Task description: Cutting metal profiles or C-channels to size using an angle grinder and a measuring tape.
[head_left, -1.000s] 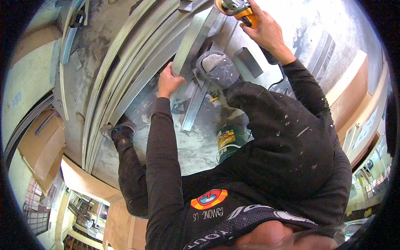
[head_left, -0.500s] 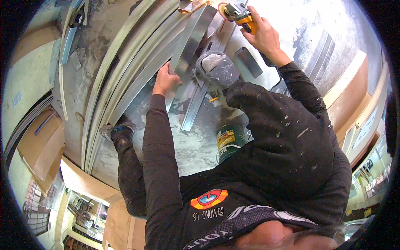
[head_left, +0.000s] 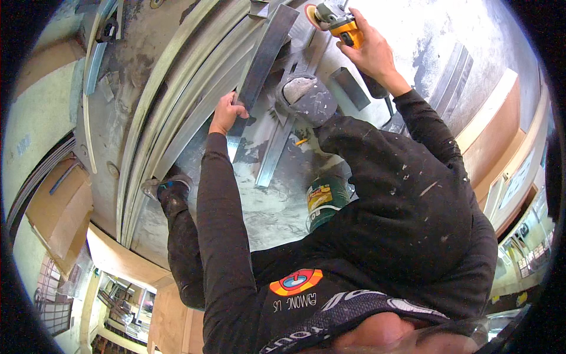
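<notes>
My right hand (head_left: 375,58) is wrapped round the yellow and black body of an angle grinder (head_left: 341,25), whose reddish-brown disc (head_left: 312,16) points left. The disc stands apart from the far end of a long square metal tube (head_left: 268,50). On the near part of that tube my left hand (head_left: 228,113) is closed, thumb to the right and fingers over the left edge. The tube slants up and to the right, a dark face turned up. Whether the disc is spinning I cannot tell.
Long metal strips (head_left: 171,76) run along the left of the tube. My paint-spotted shoe (head_left: 308,99) is beside it, next to a short dark tube piece (head_left: 350,88). A green bucket (head_left: 328,200) stands by my leg. Wooden panels (head_left: 492,127) are at the right.
The metal tube has turned in my left hand, its dark face now up, and both have shifted slightly left. Orange sparks at its far end are gone. The grinder has shifted slightly left.
</notes>
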`<action>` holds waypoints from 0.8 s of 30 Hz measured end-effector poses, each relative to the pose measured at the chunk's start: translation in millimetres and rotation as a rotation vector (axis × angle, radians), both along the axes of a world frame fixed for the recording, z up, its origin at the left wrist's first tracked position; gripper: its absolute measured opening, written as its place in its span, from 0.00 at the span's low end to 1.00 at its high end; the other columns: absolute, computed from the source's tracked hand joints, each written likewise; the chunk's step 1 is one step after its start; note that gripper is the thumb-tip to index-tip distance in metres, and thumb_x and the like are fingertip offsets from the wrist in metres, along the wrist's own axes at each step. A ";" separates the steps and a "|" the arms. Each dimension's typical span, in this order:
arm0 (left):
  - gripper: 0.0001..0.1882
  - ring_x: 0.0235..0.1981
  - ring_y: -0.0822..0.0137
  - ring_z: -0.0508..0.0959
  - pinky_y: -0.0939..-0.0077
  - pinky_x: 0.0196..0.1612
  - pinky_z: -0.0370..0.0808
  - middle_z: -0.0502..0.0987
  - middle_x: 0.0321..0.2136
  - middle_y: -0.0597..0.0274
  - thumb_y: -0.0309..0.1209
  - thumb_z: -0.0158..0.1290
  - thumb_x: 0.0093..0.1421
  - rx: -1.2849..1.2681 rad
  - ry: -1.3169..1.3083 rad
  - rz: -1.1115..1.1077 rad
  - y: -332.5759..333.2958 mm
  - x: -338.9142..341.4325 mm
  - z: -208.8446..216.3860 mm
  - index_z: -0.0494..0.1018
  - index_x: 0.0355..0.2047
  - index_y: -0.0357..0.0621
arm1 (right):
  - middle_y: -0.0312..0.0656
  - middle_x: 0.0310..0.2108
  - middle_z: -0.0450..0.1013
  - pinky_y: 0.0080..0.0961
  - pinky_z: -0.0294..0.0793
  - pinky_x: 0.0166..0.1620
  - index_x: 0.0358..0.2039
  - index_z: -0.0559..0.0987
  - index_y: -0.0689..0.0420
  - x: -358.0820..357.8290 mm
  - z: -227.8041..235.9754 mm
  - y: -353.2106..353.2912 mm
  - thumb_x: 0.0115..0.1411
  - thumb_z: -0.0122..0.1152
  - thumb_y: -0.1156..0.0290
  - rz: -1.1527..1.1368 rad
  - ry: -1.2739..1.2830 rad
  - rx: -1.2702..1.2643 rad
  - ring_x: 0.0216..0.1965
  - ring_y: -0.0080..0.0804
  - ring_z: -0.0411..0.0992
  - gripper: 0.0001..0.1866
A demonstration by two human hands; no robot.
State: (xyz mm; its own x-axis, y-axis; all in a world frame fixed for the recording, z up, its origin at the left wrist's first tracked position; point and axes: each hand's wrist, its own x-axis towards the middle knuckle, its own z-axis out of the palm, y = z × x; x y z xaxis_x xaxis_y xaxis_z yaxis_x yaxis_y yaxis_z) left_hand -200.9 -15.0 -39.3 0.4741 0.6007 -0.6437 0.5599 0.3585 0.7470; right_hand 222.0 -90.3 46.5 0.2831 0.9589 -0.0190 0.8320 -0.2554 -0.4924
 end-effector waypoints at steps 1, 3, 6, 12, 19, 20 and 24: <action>0.13 0.23 0.67 0.79 0.74 0.31 0.72 0.79 0.19 0.59 0.24 0.57 0.39 -0.037 -0.017 0.023 1.0 5.1 5.0 0.75 0.28 0.36 | 0.50 0.45 0.78 0.37 0.82 0.46 0.72 0.61 0.42 2.8 -1.3 0.7 0.56 0.73 0.54 -0.014 0.071 0.019 0.44 0.46 0.81 0.46; 0.13 0.23 0.67 0.79 0.74 0.32 0.72 0.80 0.19 0.59 0.24 0.57 0.38 -0.074 -0.035 0.042 -0.6 15.9 14.9 0.75 0.29 0.35 | 0.47 0.44 0.78 0.33 0.81 0.45 0.70 0.63 0.46 15.8 -16.8 -3.0 0.57 0.73 0.55 -0.052 0.237 0.039 0.42 0.40 0.81 0.43; 0.19 0.26 0.62 0.81 0.72 0.34 0.74 0.82 0.23 0.54 0.25 0.59 0.38 0.060 0.050 0.020 -15.7 23.3 25.7 0.78 0.36 0.35 | 0.44 0.43 0.78 0.29 0.81 0.42 0.66 0.68 0.52 28.6 -21.2 -11.6 0.59 0.71 0.53 -0.164 0.663 -0.013 0.39 0.31 0.80 0.38; 0.41 0.45 0.47 0.76 0.55 0.51 0.74 0.77 0.40 0.52 0.35 0.67 0.39 0.614 0.365 0.033 -72.8 49.1 46.6 0.73 0.59 0.48 | 0.46 0.38 0.80 0.28 0.84 0.39 0.53 0.73 0.63 72.5 -31.9 -48.0 0.67 0.38 0.30 -0.434 1.392 -0.197 0.33 0.32 0.82 0.44; 0.46 0.48 0.46 0.72 0.50 0.52 0.69 0.72 0.45 0.49 0.36 0.68 0.39 0.728 0.681 0.074 -113.4 42.3 49.4 0.69 0.64 0.55 | 0.50 0.38 0.79 0.32 0.85 0.39 0.57 0.69 0.64 124.0 -73.5 -80.0 0.69 0.40 0.35 -0.471 1.678 -0.133 0.33 0.38 0.82 0.40; 0.46 0.48 0.46 0.72 0.50 0.52 0.69 0.72 0.45 0.49 0.36 0.68 0.39 0.729 0.685 0.077 -115.1 42.8 49.3 0.69 0.64 0.55 | 0.56 0.42 0.77 0.34 0.85 0.41 0.60 0.66 0.66 134.4 -80.0 -86.9 0.71 0.40 0.38 -0.423 1.791 -0.113 0.37 0.41 0.81 0.40; 0.49 0.47 0.47 0.72 0.50 0.52 0.69 0.72 0.43 0.50 0.37 0.69 0.39 0.790 0.765 0.126 -122.7 33.9 49.0 0.68 0.66 0.58 | 0.57 0.47 0.73 0.36 0.84 0.45 0.62 0.62 0.70 147.8 -89.9 -105.0 0.72 0.46 0.44 -0.462 2.035 0.045 0.42 0.45 0.78 0.38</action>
State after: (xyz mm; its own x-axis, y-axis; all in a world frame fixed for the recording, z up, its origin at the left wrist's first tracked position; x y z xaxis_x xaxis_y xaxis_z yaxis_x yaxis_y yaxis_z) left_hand -166.9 -137.7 9.7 0.0215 0.9877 -0.1551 0.9646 0.0203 0.2630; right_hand 369.8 -195.2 -43.4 0.0588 0.8488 -0.5254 -0.8815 -0.2029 -0.4264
